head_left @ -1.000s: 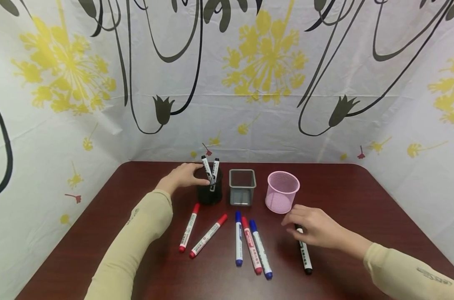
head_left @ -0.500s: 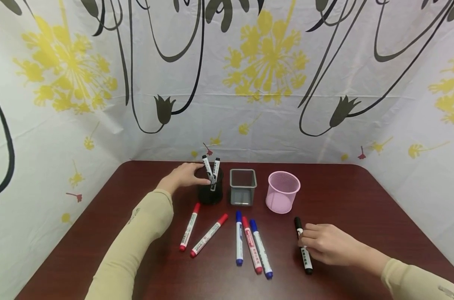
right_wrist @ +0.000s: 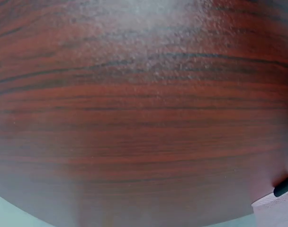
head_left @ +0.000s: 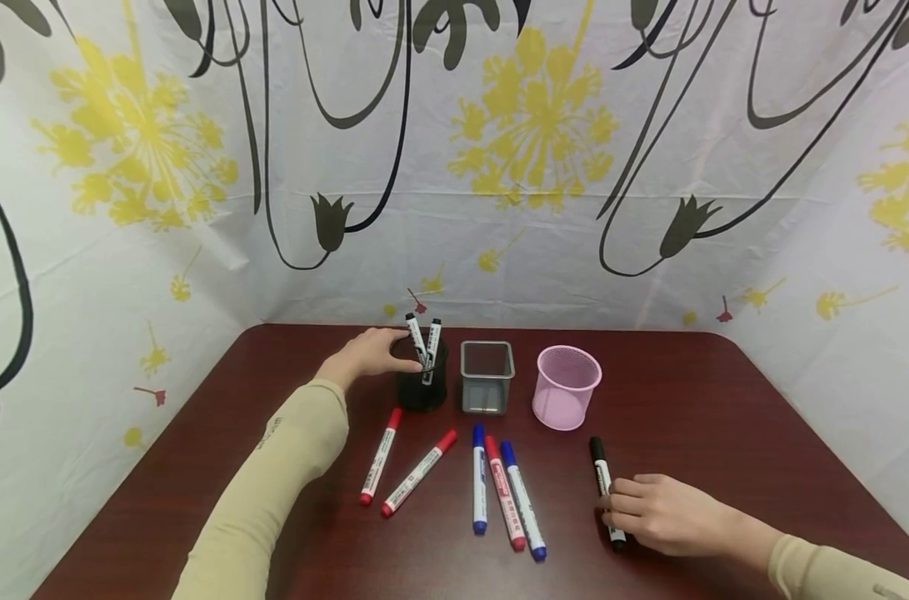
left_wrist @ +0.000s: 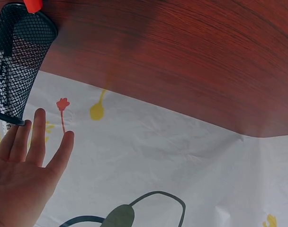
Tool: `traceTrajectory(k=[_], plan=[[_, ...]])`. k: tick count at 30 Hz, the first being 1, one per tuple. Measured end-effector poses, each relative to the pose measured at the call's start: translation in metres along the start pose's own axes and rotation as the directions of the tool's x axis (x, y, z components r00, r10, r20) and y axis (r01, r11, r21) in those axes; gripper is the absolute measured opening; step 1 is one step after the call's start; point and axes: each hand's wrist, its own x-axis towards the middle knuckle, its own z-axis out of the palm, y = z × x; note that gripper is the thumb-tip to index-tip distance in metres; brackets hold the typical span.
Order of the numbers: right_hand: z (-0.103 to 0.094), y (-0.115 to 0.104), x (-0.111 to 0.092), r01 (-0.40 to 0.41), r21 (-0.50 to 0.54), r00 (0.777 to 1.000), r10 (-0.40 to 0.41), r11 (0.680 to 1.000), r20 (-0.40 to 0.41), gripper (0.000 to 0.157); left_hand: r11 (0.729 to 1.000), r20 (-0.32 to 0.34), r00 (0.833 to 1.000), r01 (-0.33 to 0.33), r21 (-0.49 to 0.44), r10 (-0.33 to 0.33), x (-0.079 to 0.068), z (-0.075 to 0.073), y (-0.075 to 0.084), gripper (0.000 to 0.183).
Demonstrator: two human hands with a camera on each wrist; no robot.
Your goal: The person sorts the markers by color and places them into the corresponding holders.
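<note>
In the head view my left hand [head_left: 366, 353] touches the rim of the black mesh pen cup [head_left: 422, 396], thumb at the front. The left wrist view shows its fingers straight and spread beside the cup's rim. Two black-capped whiteboard markers [head_left: 433, 337] stand in that cup. On the right, my right hand [head_left: 667, 512] has curled fingers at the lower half of a black marker [head_left: 601, 471], which lies on the table with its cap pointing away. The marker's black cap [right_wrist: 283, 188] shows at the corner of the right wrist view; the right fingers are out of that view.
A grey square mesh cup [head_left: 486, 392] and a pink round mesh cup [head_left: 561, 407] stand right of the black one. Nearer lie red markers [head_left: 380, 458] and blue markers [head_left: 480, 483] on the dark wood table [head_left: 312, 542]. Behind hangs a patterned white cloth [head_left: 424, 167].
My right hand has drawn back from near the pink cup and slid down along the black marker to its lower end. My left hand has stayed at the black cup.
</note>
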Motion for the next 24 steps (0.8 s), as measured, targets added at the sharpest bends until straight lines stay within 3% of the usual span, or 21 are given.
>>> traceTrajectory(k=[15,24], plan=[[0.0016,-0.0032,0.0026,0.016,-0.018,1.000,-0.015,1.000,0.014,0.032,1.000,0.003,1.000,-0.010,-0.004,0.010,-0.0022,0.0007,0.0008,0.077],[0.0030,-0.0021,0.0071,-0.001,0.016,0.997,0.002,1.000,-0.078,0.028,1.000,0.000,1.000,-0.009,0.007,0.009,-0.0012,0.0003,0.0006,0.078]])
